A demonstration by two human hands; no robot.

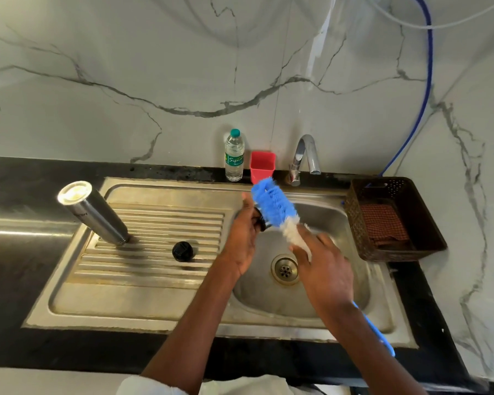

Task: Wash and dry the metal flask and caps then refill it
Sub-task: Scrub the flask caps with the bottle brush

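Left grip on black cap, blue-white brush against it — steel flask inverted

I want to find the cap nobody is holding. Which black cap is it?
The black cap lying alone on the ridged drainboard. The other cap is held in the left hand.

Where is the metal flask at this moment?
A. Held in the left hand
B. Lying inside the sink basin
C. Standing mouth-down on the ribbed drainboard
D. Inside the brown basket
C: the flask stands mouth-down on the ribbed drainboard, base up, beside a black cap, while the left hand holds another cap and the right hand holds the brush.
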